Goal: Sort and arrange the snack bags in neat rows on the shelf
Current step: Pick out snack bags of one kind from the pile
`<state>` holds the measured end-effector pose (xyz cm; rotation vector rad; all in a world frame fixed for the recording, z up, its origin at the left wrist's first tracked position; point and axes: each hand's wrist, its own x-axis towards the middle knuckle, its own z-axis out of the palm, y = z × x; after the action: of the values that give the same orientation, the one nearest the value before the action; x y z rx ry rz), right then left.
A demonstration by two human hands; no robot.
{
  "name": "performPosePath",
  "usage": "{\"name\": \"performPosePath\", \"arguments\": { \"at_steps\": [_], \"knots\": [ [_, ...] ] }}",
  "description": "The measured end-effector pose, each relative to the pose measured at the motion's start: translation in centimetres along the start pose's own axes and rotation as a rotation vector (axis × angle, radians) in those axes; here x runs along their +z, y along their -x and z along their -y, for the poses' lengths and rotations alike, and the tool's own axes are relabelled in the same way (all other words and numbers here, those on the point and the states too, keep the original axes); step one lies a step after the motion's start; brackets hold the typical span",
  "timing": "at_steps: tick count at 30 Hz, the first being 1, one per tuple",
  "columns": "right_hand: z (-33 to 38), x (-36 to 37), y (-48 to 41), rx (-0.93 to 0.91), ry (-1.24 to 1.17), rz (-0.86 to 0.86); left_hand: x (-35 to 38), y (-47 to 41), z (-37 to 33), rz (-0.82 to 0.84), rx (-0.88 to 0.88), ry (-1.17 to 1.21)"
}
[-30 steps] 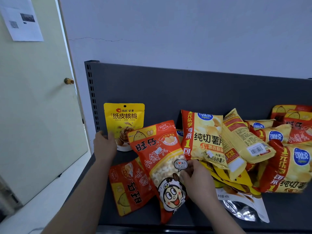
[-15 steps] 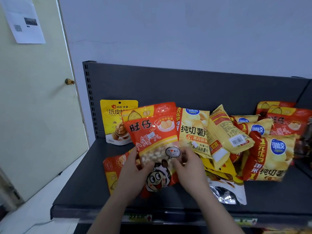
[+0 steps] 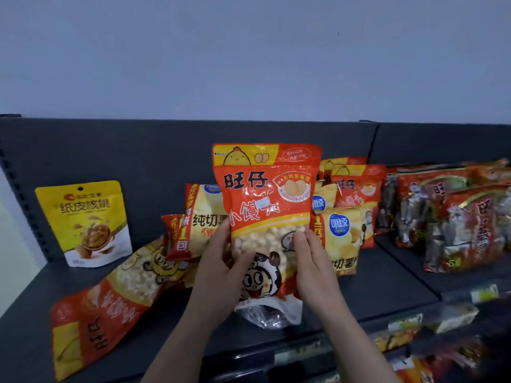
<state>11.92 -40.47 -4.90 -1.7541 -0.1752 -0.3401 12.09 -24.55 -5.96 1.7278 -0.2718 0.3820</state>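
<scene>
Red snack bag (image 3: pixel 265 214) was upright at frame center, above dark shelf (image 3: pixel 381 283). My left hand (image 3: pixel 218 275) and right hand (image 3: pixel 313 269) pinched its lower sides. Yellow walnut bag (image 3: pixel 84 222) stood at left, another red bag (image 3: pixel 110 305) lay flat lower left.

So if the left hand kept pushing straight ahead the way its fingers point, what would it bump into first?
The left hand already grips the red snack bag. Going on up and back, its fingers would probably reach the yellow chip bags standing just behind, then the dark back panel. Depth is hard to judge.
</scene>
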Motion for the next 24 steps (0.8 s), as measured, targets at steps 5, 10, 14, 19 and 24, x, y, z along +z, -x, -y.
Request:
{"name": "performPosePath", "arguments": {
  "at_steps": [5, 10, 14, 19, 24],
  "knots": [
    [-2.1, -8.4, -2.0, -0.066, 0.005, -0.109, 8.9, -1.9, -1.4, 0.022, 0.026, 0.072],
    [-3.8, -17.3, -5.3, -0.106, -0.037, -0.193, 18.7, -4.0, -3.1, 0.021, 0.036, 0.118],
    [-6.3, -23.7, -7.6, -0.033, -0.195, -0.211, 25.8, -5.2, -2.9, 0.022, 0.007, 0.148],
    [-12.1, -28.8, -10.1, 0.057, -0.045, -0.120, 33.0, -5.6, 0.8, -0.009, -0.110, 0.050],
    [-16.0, -30.0, -12.9, 0.074, 0.073, -0.037, 36.4, -6.8, 2.8, -0.086, -0.161, -0.084]
  ]
}}
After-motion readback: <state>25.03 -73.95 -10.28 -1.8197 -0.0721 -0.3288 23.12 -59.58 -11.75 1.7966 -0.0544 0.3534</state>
